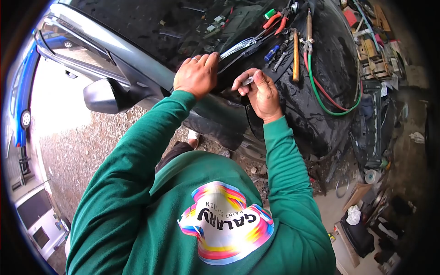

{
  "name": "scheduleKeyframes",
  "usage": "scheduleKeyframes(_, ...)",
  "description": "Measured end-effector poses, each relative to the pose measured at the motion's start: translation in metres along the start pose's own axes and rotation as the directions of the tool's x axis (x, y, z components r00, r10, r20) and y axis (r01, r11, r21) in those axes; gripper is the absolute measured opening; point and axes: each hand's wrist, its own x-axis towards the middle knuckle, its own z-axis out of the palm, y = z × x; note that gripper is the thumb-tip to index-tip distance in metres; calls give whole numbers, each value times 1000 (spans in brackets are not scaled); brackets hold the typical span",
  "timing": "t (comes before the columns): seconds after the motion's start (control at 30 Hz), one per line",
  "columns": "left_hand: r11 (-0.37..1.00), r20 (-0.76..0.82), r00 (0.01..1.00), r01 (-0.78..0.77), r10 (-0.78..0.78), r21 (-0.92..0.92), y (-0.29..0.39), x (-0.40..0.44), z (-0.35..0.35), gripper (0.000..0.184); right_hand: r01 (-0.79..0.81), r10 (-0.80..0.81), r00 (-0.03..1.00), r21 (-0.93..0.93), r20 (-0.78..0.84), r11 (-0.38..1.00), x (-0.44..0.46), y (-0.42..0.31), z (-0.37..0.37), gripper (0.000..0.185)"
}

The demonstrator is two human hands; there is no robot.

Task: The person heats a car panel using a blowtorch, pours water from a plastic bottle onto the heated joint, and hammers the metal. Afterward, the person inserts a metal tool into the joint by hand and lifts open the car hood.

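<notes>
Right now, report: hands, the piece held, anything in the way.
Left hand at lower edge of windshield. Right hand pinching small pale piece, partly hidden. Loose tools, green hose nearby, could crowd reach.

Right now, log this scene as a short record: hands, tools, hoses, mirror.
Left hand: by the windshield edge; grip unclear
Right hand: holding a small pale piece
Tools: red-handled pliers, blue-handled tool, wooden-handled tool
Hoses: green hose and red hose, looping over the hood
Side mirror: left of both hands in the picture
</notes>
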Motion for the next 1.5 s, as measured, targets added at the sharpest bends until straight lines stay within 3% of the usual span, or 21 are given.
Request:
scheduleKeyframes(0.07,1000,6,1000,3,-3,7,0,1,-1,25,-1,1,1000,-12,-15,1000,0,1,1,51)
scheduleKeyframes(0.17,1000,0,1000,7,-7,1,1,1,-1,25,-34,30,997,-46,-71,998,-6,-5,13,38)
scheduleKeyframes(0.23,1000,19,1000,13,-13,-7,1,1,-2,25,22,-56,991,-262,-124,965,-9,-3,21,19)
scheduleKeyframes(0.4,1000,12,1000,13,-12,-27,0,0,0,25,-39,-22,979,-295,-201,955,3,-6,28,7)
scheduleKeyframes(0.5,1000,8,1000,6,-5,-28,-1,-1,-2,26,-231,281,958,-423,60,876,26,-36,22,13)
scheduleKeyframes(0.63,1000,17,1000,10,-10,-28,-1,0,-3,26,-205,512,855,-850,86,485,28,-79,37,23)
scheduleKeyframes(0.7,999,31,1000,5,-4,-33,-1,0,-5,26,-10,529,838,-967,132,256,28,-80,54,22)
scheduleKeyframes(0.77,999,38,999,-3,4,-38,-2,1,-6,26,201,571,804,-980,169,6,28,-90,76,14)
scheduleKeyframes(0.8,999,12,1000,-7,8,-38,-2,0,-5,25,201,569,805,-980,165,1,26,-91,73,14)
scheduleKeyframes(0.87,999,-27,1000,-16,15,-45,-1,0,-3,24,513,477,789,-842,387,-164,20,-92,58,8)
scheduleKeyframes(0.9,999,-6,1000,-7,7,-49,-1,0,-3,23,523,378,811,-843,447,-125,13,-90,54,9)
scheduleKeyframes(0.93,999,13,1000,2,-2,-52,-1,0,-4,22,470,338,851,-870,402,-149,5,-88,58,13)
scheduleKeyframes(0.97,999,-5,1000,-5,5,-53,-2,0,-4,22,380,259,900,-922,350,-72,-2,-81,58,16)
scheduleKeyframes(1.0,998,-14,1000,-8,7,-56,-2,-1,-4,22,287,185,941,-958,285,16,-9,-72,57,19)
scheduleKeyframes(1.07,999,-14,1000,-11,11,-47,-2,-1,-5,22,4,116,992,-946,44,325,-17,-66,67,15)
scheduleKeyframes(1.13,999,-37,999,-11,10,-43,-2,0,-5,22,-181,11,975,-774,-220,607,-27,-41,68,17)
scheduleKeyframes(1.2,999,-124,992,-43,39,-29,-2,-1,-3,19,6,-161,895,-350,-416,937,-30,0,67,37)
scheduleKeyframes(1.27,999,-75,997,-34,32,-22,-2,0,-5,21,102,-254,803,-296,-540,950,-33,22,74,34)
scheduleKeyframes(1.5,997,0,1000,-17,17,-70,-1,0,-7,26,235,-428,748,-401,-508,886,-25,46,76,41)
